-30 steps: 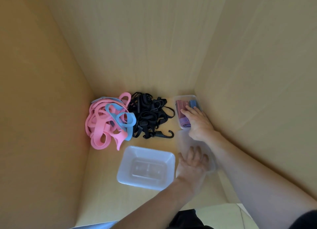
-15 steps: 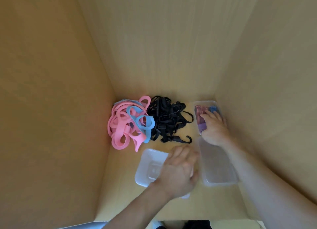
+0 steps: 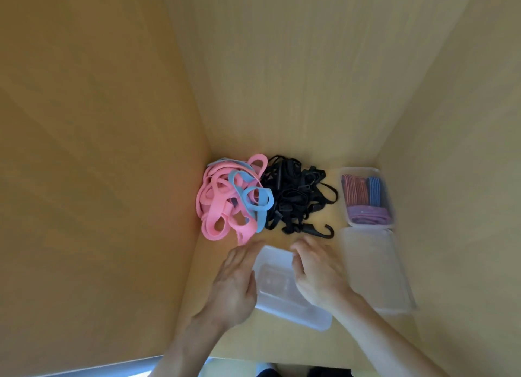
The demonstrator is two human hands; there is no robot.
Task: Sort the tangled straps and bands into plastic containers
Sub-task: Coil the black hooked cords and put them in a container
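A tangle of pink and light blue bands [image 3: 231,199] lies in the back left corner of the shelf. Beside it sits a heap of black straps with hooks [image 3: 298,196]. A clear container [image 3: 282,288] stands in front of them. My left hand [image 3: 235,286] lies at its left side and my right hand [image 3: 317,275] at its right side, fingers straight and stretched toward the heaps, holding nothing. A second clear container [image 3: 372,266] stands at the right. Behind it a third container [image 3: 365,196] holds rolled red, blue and purple bands.
Wooden walls close in the shelf on the left [image 3: 98,151], the back [image 3: 296,66] and the right [image 3: 451,151]. The shelf's front edge [image 3: 282,361] runs just below my forearms.
My right hand left the far right container of rolled bands and came to the right side of the front container. My left hand shifted to its left side. The camera view moved.
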